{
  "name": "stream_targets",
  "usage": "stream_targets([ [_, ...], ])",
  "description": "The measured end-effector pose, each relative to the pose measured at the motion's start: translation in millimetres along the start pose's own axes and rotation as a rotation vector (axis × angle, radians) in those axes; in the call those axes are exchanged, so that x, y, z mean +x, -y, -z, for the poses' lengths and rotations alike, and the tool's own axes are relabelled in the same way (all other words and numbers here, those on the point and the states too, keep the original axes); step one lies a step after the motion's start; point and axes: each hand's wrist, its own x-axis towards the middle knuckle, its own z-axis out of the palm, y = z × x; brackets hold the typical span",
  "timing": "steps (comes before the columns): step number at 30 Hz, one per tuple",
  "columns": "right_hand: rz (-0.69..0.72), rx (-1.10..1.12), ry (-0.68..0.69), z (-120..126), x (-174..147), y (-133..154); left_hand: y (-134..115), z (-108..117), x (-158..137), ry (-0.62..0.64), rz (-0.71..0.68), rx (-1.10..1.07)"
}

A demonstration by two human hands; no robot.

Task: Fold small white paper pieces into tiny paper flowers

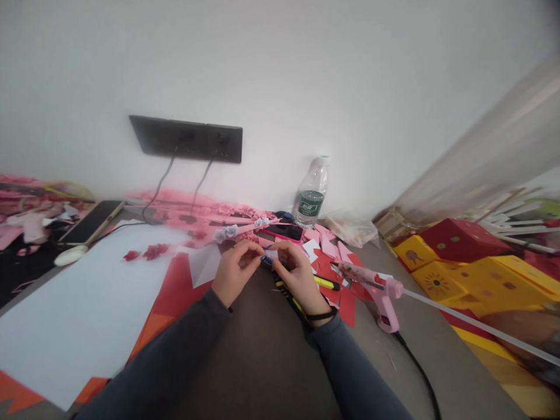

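Small, narrow blue piece (finer detail blurred), partly hidden by fingertips.

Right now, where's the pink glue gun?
Head view, right of centre: the pink glue gun is on the grey table, beside red paper scraps, right of the right hand.

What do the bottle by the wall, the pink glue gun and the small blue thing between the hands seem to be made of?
Bottle: probably clear, glossy plastic; it is see-through and catches highlights.
Pink glue gun: likely hard plastic, going by its smooth, rounded handle.
Small blue thing: too small to tell material or finish.
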Motion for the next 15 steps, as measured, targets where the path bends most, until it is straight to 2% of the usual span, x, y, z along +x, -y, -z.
stream_targets([
  [6, -0.089, 0.196, 0.039, -0.4, 0.6, -1.6, 2.3, 1.9, 1.5, 0.006, -0.042, 0.016],
  [10, -0.133, 0.206, 0.013, -0.3, 1.2, -1.5, 3.0, 1.2, 1.6, 0.017, -0.036, -0.016],
  [15, -0.124, 0.2, 0.033, -0.3, 1.1, -2.7, -0.3, 0.4, 1.5, 0.035, -0.095, 0.054],
])
